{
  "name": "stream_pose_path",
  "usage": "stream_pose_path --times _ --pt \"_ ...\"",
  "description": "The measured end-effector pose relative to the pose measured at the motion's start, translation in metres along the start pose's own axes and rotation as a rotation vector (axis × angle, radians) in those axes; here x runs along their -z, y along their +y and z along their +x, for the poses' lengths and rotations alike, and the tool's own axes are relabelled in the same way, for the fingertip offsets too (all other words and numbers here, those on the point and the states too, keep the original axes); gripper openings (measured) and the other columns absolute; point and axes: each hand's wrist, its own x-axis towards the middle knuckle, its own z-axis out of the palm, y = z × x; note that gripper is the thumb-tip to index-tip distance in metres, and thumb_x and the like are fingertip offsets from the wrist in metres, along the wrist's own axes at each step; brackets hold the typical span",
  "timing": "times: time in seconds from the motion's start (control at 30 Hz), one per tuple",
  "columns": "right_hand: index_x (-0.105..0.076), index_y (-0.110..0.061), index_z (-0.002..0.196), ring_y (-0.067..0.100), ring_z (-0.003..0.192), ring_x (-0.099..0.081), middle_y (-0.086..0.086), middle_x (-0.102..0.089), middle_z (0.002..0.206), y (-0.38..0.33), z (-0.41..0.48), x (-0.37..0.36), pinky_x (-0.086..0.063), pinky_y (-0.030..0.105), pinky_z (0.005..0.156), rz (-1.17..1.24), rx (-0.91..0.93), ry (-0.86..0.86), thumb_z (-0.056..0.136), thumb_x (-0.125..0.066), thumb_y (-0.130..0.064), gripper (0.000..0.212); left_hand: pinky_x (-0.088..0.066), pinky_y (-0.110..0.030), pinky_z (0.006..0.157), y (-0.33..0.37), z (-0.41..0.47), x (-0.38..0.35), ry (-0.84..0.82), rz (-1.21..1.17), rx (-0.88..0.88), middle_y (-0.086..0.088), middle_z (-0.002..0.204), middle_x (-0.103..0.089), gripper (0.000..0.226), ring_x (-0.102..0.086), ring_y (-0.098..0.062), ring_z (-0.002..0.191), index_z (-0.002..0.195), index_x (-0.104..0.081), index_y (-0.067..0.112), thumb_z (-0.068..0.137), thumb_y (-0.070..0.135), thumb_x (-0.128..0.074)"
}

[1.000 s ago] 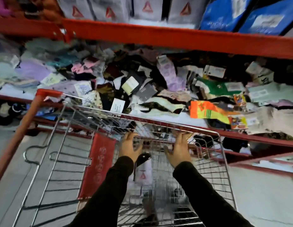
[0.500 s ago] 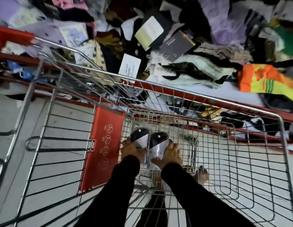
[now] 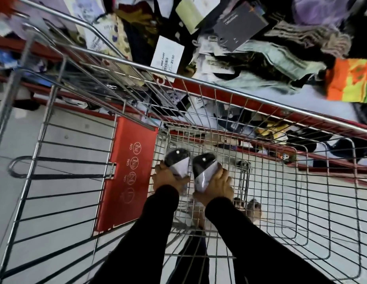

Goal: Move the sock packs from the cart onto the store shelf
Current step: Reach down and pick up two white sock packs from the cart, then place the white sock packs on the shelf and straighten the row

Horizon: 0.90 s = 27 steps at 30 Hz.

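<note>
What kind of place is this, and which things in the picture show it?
Most likely a retail store's sock section. A wire shopping cart stands against a red-edged shelf piled with loose socks, and a white price tag with a barcode lies among them. Each hand holds a sock pack inside the cart.

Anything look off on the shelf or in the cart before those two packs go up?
The shelf is a jumble: loose socks and tags lie heaped at all angles, some overhanging its red edge. The cart looks sound. Left hand and right hand each grip a sock pack cleanly.
</note>
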Motion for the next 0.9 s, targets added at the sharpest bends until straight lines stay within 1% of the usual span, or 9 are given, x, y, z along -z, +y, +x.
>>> stream_pose_path --times 0.17,0.4,0.6,0.67,0.73,0.77,0.8,0.83,0.9 --pt "-0.016 -0.009 0.135 0.030 0.124 -0.042 0.012 -0.037 0.134 0.007 0.000 0.001 -0.051 0.039 0.090 -0.040 0.022 0.031 0.061 -0.075 -0.063 0.110 -0.046 -0.042 0.101 0.007 -0.007 0.001 0.054 -0.021 0.040 -0.013 0.136 -0.043 0.098 -0.052 -0.037 0.123 0.130 -0.037 0.003 0.060 0.048 -0.090" --pt "-0.011 -0.008 0.149 0.031 0.135 -0.037 0.014 -0.032 0.145 0.042 -0.019 0.045 -0.044 0.040 0.104 0.059 0.060 0.092 0.061 -0.070 -0.070 0.123 -0.048 -0.036 0.093 0.022 -0.047 0.019 0.105 -0.101 0.007 -0.013 0.132 -0.044 0.095 -0.055 -0.034 0.117 0.128 -0.039 0.002 0.060 0.046 -0.088" --pt "-0.014 -0.001 0.149 0.034 0.136 -0.039 0.017 -0.038 0.143 0.056 -0.065 0.116 -0.044 0.042 0.109 0.164 0.114 0.222 0.057 -0.078 -0.067 0.130 -0.046 -0.032 0.103 0.056 -0.109 0.058 0.191 -0.248 -0.119 -0.014 0.133 -0.043 0.095 -0.049 -0.030 0.123 0.128 -0.048 -0.001 0.062 0.056 -0.086" --pt "-0.011 0.003 0.152 0.036 0.143 -0.033 0.021 -0.032 0.152 0.060 -0.085 0.144 -0.038 0.043 0.115 0.171 0.154 0.270 0.060 -0.073 -0.072 0.133 -0.043 -0.039 0.111 0.070 -0.135 0.076 0.202 -0.328 -0.159 -0.019 0.143 -0.039 0.102 -0.044 -0.036 0.132 0.132 -0.044 -0.004 0.062 0.058 -0.086" --pt "-0.011 0.005 0.152 0.037 0.145 -0.031 0.024 -0.030 0.155 0.063 -0.100 0.168 -0.034 0.042 0.119 0.236 0.185 0.342 0.061 -0.073 -0.073 0.135 -0.039 -0.041 0.115 0.083 -0.155 0.095 0.237 -0.344 -0.226 -0.019 0.147 -0.038 0.082 -0.038 -0.036 0.138 0.111 -0.053 -0.002 0.064 0.058 -0.084" --pt "-0.010 0.006 0.152 0.037 0.146 -0.029 0.025 -0.029 0.156 0.064 -0.108 0.179 -0.031 0.041 0.120 0.279 0.198 0.377 0.061 -0.075 -0.072 0.136 -0.038 -0.040 0.116 0.088 -0.163 0.103 0.266 -0.333 -0.264 -0.018 0.149 -0.037 0.078 -0.036 -0.034 0.139 0.109 -0.057 -0.003 0.066 0.056 -0.083" --pt "-0.009 0.006 0.152 0.036 0.147 -0.028 0.025 -0.027 0.157 0.066 -0.119 0.193 -0.028 0.039 0.120 0.316 0.216 0.420 0.061 -0.076 -0.070 0.136 -0.038 -0.038 0.116 0.095 -0.174 0.115 0.302 -0.350 -0.302 -0.016 0.150 -0.036 0.081 -0.036 -0.033 0.139 0.117 -0.056 -0.004 0.066 0.052 -0.085" --pt "-0.011 0.006 0.151 0.037 0.146 -0.030 0.025 -0.029 0.156 0.068 -0.127 0.203 -0.027 0.038 0.119 0.356 0.243 0.471 0.060 -0.079 -0.066 0.134 -0.040 -0.038 0.115 0.100 -0.184 0.125 0.335 -0.396 -0.329 -0.015 0.149 -0.037 0.093 -0.039 -0.032 0.138 0.131 -0.048 -0.004 0.065 0.048 -0.088" --pt "-0.019 0.005 0.148 0.036 0.141 -0.037 0.023 -0.038 0.148 0.072 -0.142 0.226 -0.031 0.037 0.117 0.446 0.303 0.576 0.058 -0.085 -0.055 0.126 -0.046 -0.040 0.108 0.114 -0.204 0.148 0.434 -0.445 -0.402 -0.016 0.146 -0.039 0.111 -0.046 -0.032 0.132 0.144 -0.033 -0.001 0.062 0.045 -0.090"
